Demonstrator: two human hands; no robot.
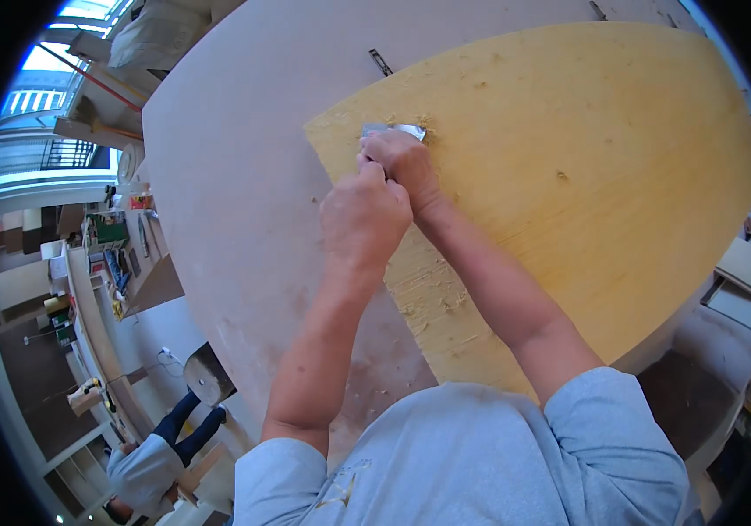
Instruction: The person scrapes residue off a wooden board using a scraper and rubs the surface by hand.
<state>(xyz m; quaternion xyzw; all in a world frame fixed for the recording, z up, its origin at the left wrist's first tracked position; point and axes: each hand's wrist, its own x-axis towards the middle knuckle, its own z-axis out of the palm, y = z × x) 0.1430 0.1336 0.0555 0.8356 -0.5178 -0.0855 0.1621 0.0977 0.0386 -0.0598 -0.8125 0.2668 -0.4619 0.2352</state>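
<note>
Your grey shirt [454, 465] filled bottom centre; at upper centre, your left hand [363, 212] and nearer right hand [403, 161] clamped a metal tool [414, 132], showing crosswise above the right fingers [379, 144].

A yellow curved-edge wooden board [586, 193] lies on the broad pale surface [235, 158], spanning the frame's upper right. On the board's left part sits a flat silver metal tool [414, 132]; curled tan shavings [454, 301] lie below it in the frame. A grey-shirted person [143, 473] is at lower left, beyond the surface.
</note>
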